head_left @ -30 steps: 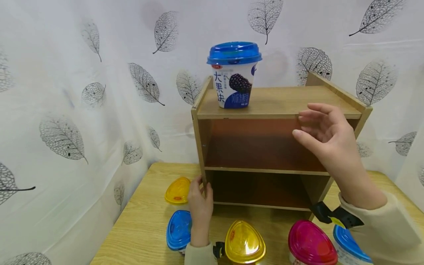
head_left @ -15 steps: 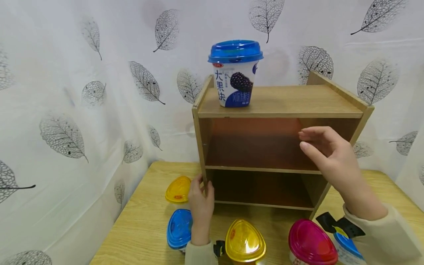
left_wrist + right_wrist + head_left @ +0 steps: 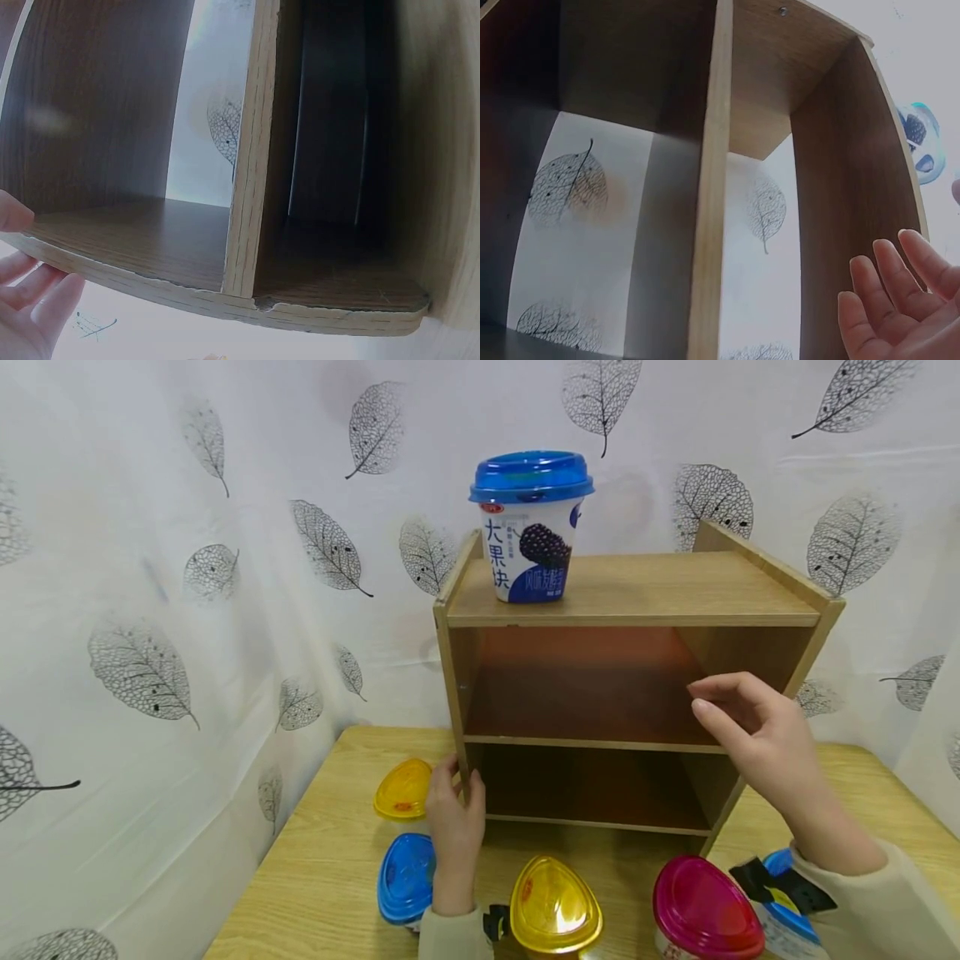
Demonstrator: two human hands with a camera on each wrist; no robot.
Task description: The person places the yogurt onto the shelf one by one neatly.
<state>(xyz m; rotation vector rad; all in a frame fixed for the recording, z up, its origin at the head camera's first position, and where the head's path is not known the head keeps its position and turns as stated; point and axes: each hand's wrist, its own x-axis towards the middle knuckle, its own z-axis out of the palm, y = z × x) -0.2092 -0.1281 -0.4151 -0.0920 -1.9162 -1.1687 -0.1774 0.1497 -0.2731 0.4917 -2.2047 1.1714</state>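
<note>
With the left hand [image 3: 454, 814] gripping the wooden shelf's [image 3: 630, 589] front-left post to steady it on the tabletop [image 3: 322, 877], the right hand [image 3: 757, 739], fingers relaxed and holding nothing, would best reach the magenta-lidded cup [image 3: 705, 912] without nudging the shelf.

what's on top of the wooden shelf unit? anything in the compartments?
On top of the shelf unit stands one blue-lidded yogurt cup, upright, near its left end. Both compartments look empty where visible; the right hand covers part of the middle shelf's right end.
</note>
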